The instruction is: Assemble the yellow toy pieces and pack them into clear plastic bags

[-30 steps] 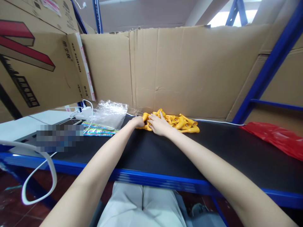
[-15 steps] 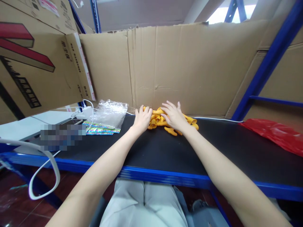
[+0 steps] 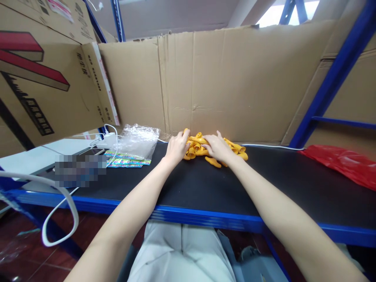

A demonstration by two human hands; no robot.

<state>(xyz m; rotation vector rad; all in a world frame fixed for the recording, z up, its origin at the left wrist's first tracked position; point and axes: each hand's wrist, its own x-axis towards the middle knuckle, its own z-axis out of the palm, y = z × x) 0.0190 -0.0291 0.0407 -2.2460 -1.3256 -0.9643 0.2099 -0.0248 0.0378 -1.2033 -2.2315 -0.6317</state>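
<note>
A heap of small yellow-orange balloons (image 3: 236,148) lies on the black tabletop (image 3: 205,184) against the cardboard wall. My left hand (image 3: 177,147) rests on the heap's left side with its fingers curled over some balloons. My right hand (image 3: 216,146) lies on top of the heap's middle, fingers bent and pressed onto the balloons. One balloon (image 3: 213,161) sits a little apart at the front of the heap. Whether either hand has lifted a balloon I cannot tell.
Clear plastic bags (image 3: 137,141) lie over colourful printed cards (image 3: 126,161) to the left. A white charger and cable (image 3: 107,138) sit beyond them. A red plastic bag (image 3: 340,166) lies at the right. Cardboard (image 3: 235,82) walls the back, blue shelf posts (image 3: 331,82) at the right.
Both hands moved from the front left of the heap onto its top, then drew closer together and curled their fingers over the balloons. The heap was pushed tighter.
</note>
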